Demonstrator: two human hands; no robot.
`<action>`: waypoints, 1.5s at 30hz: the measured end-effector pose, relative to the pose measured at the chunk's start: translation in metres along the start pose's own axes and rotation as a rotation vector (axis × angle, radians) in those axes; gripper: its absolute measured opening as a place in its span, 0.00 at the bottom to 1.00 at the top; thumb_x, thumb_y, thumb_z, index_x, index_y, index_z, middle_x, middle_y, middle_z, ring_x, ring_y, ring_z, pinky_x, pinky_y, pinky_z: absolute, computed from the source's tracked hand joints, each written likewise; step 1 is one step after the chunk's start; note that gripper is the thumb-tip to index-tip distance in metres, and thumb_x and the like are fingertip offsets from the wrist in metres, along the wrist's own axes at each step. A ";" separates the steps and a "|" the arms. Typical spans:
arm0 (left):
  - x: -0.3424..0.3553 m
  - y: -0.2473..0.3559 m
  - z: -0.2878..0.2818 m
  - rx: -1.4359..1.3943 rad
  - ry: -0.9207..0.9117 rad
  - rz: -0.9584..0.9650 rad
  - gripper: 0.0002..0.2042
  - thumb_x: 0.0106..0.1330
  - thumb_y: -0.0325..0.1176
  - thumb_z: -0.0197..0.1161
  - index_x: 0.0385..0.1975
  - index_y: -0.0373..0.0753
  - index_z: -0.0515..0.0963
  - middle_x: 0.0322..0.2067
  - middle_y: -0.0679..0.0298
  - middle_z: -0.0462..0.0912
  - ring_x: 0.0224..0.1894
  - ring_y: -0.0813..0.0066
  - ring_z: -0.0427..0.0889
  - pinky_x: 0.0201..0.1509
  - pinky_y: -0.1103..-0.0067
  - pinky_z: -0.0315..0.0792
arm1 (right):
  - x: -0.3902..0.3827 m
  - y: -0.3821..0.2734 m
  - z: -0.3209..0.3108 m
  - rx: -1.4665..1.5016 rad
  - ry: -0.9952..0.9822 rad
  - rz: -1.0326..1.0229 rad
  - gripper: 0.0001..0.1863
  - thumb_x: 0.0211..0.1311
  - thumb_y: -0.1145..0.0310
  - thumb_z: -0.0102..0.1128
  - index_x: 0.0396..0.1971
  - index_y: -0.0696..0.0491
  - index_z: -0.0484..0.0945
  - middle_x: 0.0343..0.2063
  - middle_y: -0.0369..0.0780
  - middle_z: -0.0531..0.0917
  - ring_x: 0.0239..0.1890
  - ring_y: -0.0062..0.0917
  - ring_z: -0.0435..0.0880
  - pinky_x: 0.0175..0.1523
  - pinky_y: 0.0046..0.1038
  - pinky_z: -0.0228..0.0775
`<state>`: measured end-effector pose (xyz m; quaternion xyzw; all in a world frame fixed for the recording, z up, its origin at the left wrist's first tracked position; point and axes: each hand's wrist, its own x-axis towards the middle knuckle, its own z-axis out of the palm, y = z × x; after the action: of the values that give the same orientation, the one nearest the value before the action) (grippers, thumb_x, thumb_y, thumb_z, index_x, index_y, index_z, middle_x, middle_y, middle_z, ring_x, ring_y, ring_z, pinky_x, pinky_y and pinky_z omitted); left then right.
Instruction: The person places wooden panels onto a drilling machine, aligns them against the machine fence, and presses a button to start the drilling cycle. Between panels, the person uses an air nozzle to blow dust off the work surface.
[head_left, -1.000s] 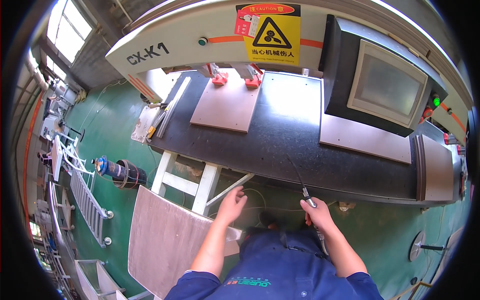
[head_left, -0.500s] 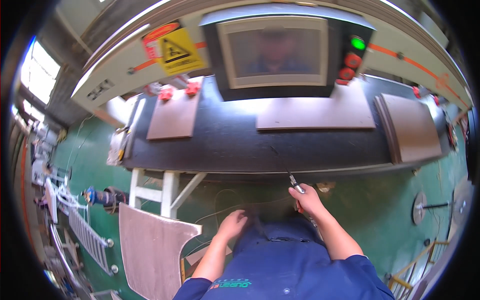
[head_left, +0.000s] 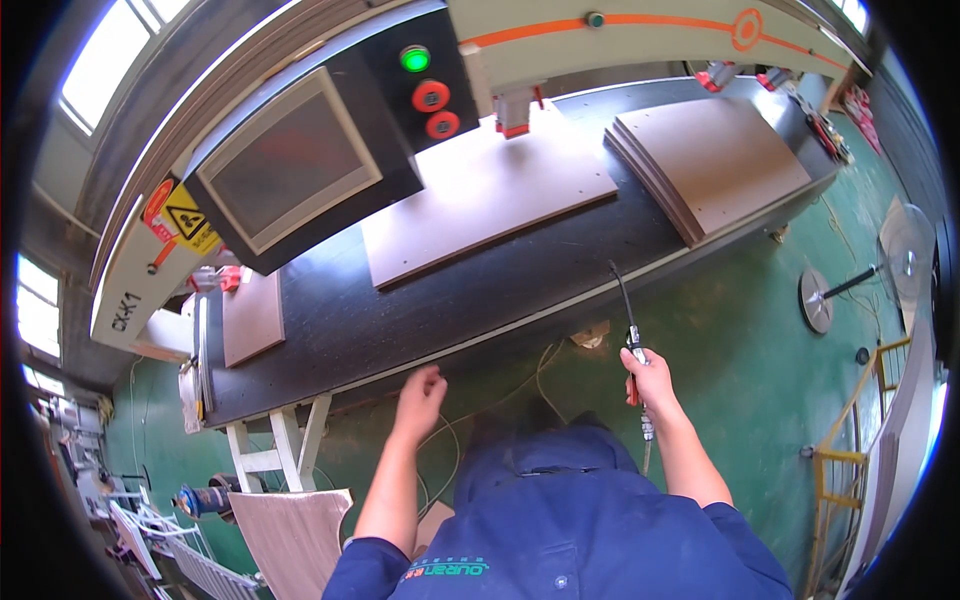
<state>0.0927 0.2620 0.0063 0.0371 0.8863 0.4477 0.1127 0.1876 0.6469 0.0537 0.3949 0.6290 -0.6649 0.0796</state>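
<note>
An air blow gun [head_left: 637,345] with a long thin black nozzle is gripped in my right hand [head_left: 652,383]. Its tip points up over the front edge of the black worktable [head_left: 480,300]. A hose runs from the bottom of its handle toward my waist. My left hand [head_left: 420,400] hangs in front of the table edge with its fingers curled in, and nothing shows in it. A large brown panel [head_left: 490,205] lies on the table, partly hidden behind the screen unit. To its right rests a stack of brown panels [head_left: 715,165]. A smaller panel [head_left: 254,318] lies at the left end.
A control box with a screen [head_left: 290,160] and a lit green button overhangs the table from a pale machine beam [head_left: 640,30]. A curved brown board [head_left: 295,540] stands at lower left. Hoses trail on the green floor. A yellow frame [head_left: 840,465] stands at right.
My view has swung to the right, bringing the panel stack nearer the middle. My right hand still grips the blow gun, now held more upright; my left hand has risen toward the table edge.
</note>
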 end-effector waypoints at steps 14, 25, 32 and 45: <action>0.238 0.016 -0.033 0.609 0.370 -0.158 0.36 0.61 0.59 0.56 0.60 0.34 0.62 0.58 0.42 0.64 0.60 0.44 0.63 0.63 0.59 0.60 | -0.045 0.002 0.017 -0.034 0.051 0.059 0.15 0.63 0.61 0.60 0.25 0.55 0.68 0.08 0.33 0.70 0.06 0.17 0.67 0.12 0.21 0.58; 0.187 -0.004 -0.003 0.573 0.466 -0.141 0.38 0.54 0.56 0.66 0.61 0.43 0.62 0.61 0.40 0.56 0.62 0.40 0.58 0.63 0.53 0.55 | -0.002 -0.036 0.033 -0.090 0.124 -0.024 0.14 0.64 0.60 0.58 0.26 0.52 0.68 0.09 0.35 0.72 0.08 0.19 0.71 0.14 0.21 0.63; 0.063 -0.029 -0.012 0.526 0.542 -0.086 0.41 0.51 0.53 0.69 0.62 0.43 0.59 0.59 0.36 0.57 0.59 0.37 0.59 0.61 0.52 0.56 | 0.050 -0.076 0.026 -0.143 0.207 -0.120 0.13 0.61 0.62 0.61 0.25 0.55 0.71 0.08 0.35 0.70 0.07 0.20 0.69 0.14 0.23 0.59; -0.020 -0.068 -0.092 -0.432 0.446 -0.684 0.24 0.69 0.48 0.52 0.48 0.28 0.69 0.44 0.54 0.77 0.48 0.65 0.75 0.54 0.73 0.66 | 0.149 -0.105 0.029 -0.361 0.157 -0.140 0.06 0.52 0.72 0.64 0.27 0.56 0.76 0.11 0.36 0.72 0.08 0.21 0.67 0.15 0.26 0.56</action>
<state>0.0930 0.1464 0.0079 -0.3790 0.7366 0.5563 0.0656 0.0112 0.6996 0.0388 0.3801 0.7682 -0.5124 0.0533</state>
